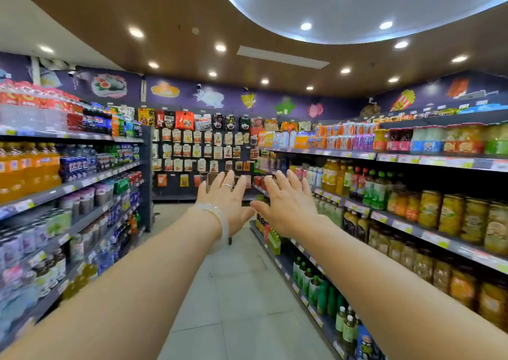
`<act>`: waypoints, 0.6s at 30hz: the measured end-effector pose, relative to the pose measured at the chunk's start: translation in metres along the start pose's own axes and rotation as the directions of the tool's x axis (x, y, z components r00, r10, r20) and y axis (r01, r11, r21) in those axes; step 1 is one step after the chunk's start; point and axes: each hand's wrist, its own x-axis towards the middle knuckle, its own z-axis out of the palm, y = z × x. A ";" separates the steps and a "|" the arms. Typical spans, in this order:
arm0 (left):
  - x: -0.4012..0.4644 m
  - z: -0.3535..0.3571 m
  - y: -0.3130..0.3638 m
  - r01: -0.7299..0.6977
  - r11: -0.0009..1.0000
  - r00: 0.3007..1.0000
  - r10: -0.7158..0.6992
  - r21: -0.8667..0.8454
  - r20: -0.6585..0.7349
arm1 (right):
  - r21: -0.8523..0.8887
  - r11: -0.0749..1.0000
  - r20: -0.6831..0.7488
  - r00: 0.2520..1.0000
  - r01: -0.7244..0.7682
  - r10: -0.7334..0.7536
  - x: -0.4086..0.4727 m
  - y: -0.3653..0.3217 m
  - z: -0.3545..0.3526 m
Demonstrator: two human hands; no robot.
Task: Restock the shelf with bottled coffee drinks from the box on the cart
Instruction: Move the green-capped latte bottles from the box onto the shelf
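1. fingers of left hand (224,194) spread wide and straight, palm facing away, holding nothing; a ring on one finger, a pale bangle (220,216) at the wrist.
2. fingers of right hand (288,203) likewise wide and straight, holding nothing; thumbs of the two hands nearly meeting at picture centre, both arms stretched forward down the aisle toward 12 o'clock.
3. no box, no cart and no bottled coffee drinks to be picked out with certainty anywhere in view; a small dark foot or wheel just below the left wrist, at about 6 o'clock from that hand, too hidden to name. long axis of the task's thing therefore impossible to give, and which hand is nearer cannot be told.
4. judged from the level gaze: cart probably low, toward 6 o'clock and out of frame or masked by the hands, so a look downward likely needed before any reach.
5. right shelf (412,216) close at 3 o'clock of the right hand, packed with juice bottles and jars; its edges run from 5 o'clock up toward 12.
6. left shelf (82,183) at 9 o'clock, well apart from the left hand, full of soda and water bottles.
7. aisle floor (242,291) between the shelves giving open room straight ahead; hanging snack packs (192,150) closing the aisle at 12 o'clock.
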 end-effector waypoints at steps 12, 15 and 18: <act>0.203 0.114 -0.102 0.014 0.998 0.993 -0.021 0.057 0.113 | -0.021 1.000 0.109 0.994 0.006 -0.003 0.211 -0.003 0.152; 0.261 0.144 -0.126 0.005 0.999 0.994 -0.009 0.032 0.106 | -0.026 1.000 0.109 0.994 -0.001 0.003 0.265 0.002 0.187; 0.307 0.184 -0.143 0.004 0.999 0.989 -0.009 0.038 0.150 | -0.029 1.000 0.140 0.990 -0.006 0.010 0.307 0.010 0.226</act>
